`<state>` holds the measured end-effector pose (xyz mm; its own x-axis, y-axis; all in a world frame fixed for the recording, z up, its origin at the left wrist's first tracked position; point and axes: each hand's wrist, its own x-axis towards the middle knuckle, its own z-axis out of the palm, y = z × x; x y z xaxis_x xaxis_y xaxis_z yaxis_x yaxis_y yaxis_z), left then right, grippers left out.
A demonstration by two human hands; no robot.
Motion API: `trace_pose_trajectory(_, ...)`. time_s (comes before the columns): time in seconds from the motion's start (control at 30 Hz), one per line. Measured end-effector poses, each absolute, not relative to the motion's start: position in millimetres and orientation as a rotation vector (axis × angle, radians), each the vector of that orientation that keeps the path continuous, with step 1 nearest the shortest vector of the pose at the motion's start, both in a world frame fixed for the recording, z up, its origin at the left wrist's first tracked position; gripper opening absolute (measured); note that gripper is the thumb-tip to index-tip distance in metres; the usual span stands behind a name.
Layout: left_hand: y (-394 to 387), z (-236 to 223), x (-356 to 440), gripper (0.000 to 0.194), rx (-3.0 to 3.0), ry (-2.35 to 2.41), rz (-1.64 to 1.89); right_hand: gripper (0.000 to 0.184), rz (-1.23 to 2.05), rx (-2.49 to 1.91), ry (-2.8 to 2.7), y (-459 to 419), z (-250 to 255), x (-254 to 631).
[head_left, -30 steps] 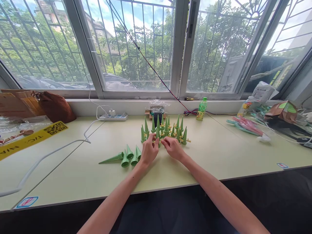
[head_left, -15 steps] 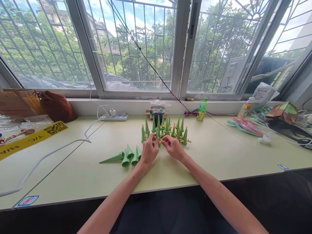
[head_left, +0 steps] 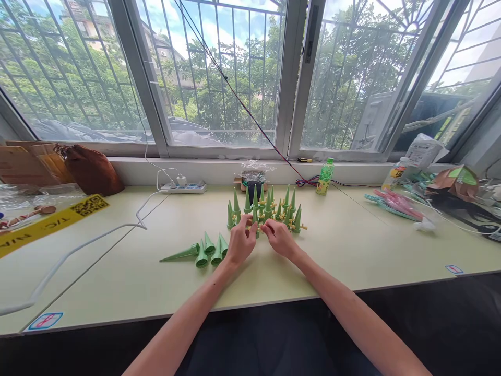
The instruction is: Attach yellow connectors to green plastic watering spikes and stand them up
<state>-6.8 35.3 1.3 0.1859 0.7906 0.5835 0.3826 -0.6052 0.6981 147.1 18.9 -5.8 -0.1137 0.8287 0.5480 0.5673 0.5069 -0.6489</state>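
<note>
My left hand (head_left: 241, 243) is closed round a green cone-shaped plant watering spike (head_left: 255, 215), which stands tip up at the front of the group. Close beside it, my right hand (head_left: 280, 238) has its thumb and fingertips pinched at the spike's small yellow valve, mostly hidden by the fingers. Around and behind both hands, several upright green spikes (head_left: 298, 218) with yellow valves crowd together on the table. To the left of my left wrist are several more green spikes (head_left: 201, 259) without visible valves; one of them (head_left: 178, 254) lies on its side.
A power strip (head_left: 183, 188) with a white cable sits at the back left of the table (head_left: 129, 282). Behind the spikes is a small open box (head_left: 253, 177) with clear plastic. A green-capped bottle (head_left: 324, 177) stands back right, and pink packaging (head_left: 399, 202) lies farther right.
Both hands stay at nearly the same spot. The right fingertips have shifted very slightly at the valve, and the held spike has moved a touch to the right.
</note>
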Motion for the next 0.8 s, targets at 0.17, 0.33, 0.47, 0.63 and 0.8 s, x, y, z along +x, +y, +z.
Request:
trace_pose_trajectory(0.17,33.9,3.4,-6.2,0.021,2.066,1.060,1.389,0.040,0.322,-1.195,-1.811,21.6,-8.9,148.5)
trace_pose_trajectory(0.33,33.4,5.5,-5.9,0.024,1.983,1.060,1.390,0.043,0.332,-1.179,-1.793,22.3,-9.7,148.5)
trace_pose_trajectory(0.47,34.7,6.5,-6.2,0.028,1.903,1.079,1.413,0.036,0.342,-1.156,-1.769,19.3,-5.7,146.9)
trace_pose_trajectory(0.63,36.2,7.4,-7.2,0.030,1.826,1.080,1.400,0.026,0.342,-1.107,-1.796,17.0,-3.6,146.4)
trace_pose_trajectory(0.8,37.8,6.6,-8.2,0.030,1.756,1.021,1.369,0.025,0.346,-1.129,-1.780,17.0,-3.7,147.3)
